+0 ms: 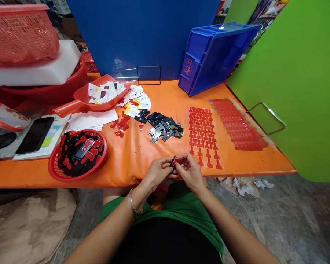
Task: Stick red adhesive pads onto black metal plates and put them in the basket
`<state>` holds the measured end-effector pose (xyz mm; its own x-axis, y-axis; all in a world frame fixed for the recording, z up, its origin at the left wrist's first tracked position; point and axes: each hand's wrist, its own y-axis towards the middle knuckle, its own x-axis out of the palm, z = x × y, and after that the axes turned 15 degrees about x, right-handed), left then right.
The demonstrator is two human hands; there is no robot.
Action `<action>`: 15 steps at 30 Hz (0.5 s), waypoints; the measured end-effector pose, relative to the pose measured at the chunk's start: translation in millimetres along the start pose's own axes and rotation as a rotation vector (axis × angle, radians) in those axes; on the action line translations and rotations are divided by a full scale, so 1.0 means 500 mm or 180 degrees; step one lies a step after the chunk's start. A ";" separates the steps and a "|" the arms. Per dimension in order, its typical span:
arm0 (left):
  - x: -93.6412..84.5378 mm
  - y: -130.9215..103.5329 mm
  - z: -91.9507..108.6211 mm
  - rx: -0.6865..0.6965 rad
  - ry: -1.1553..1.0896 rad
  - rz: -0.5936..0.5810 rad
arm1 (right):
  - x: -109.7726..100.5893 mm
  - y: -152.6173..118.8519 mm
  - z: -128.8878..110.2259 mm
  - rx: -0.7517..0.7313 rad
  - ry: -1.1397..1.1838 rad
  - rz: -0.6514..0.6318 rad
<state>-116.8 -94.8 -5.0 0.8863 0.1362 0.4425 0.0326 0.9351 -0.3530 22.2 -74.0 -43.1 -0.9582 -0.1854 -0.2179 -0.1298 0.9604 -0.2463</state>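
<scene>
At the front edge of the orange table my two hands meet over a small black piece. My left hand pinches this flat piece from the left. Between the fingertips of my right hand is a small red sticker, held against the black piece. Just right of my hands lies a clear sheet of red T-shaped stickers, in rows. A loose pile of black pieces is spread beyond my hands, some showing a shiny grey side.
On the left stand a red basket of black pieces with red stickers, a phone, a mug and a red scoop holding cards. A blue crate leans at the back. Another red sheet lies right, beside a green panel.
</scene>
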 end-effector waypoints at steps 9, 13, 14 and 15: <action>0.011 0.001 -0.024 0.0222 0.0157 0.0286 | 0.002 -0.025 -0.025 -0.0269 -0.0417 0.0220; 0.011 0.001 -0.029 0.0280 0.0144 0.0220 | -0.003 -0.025 -0.037 -0.0623 -0.0696 0.0655; 0.010 0.001 -0.029 0.0294 0.0157 0.0206 | -0.005 -0.022 -0.040 -0.0677 -0.0712 0.0705; 0.010 0.001 -0.029 0.0305 0.0178 0.0202 | -0.006 -0.018 -0.042 -0.0700 -0.0714 0.0713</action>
<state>-105.7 -98.3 -15.0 0.9097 0.1801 0.3741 -0.0664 0.9525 -0.2971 21.2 -77.9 -20.4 -0.8925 0.0167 -0.4507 0.0015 0.9994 0.0341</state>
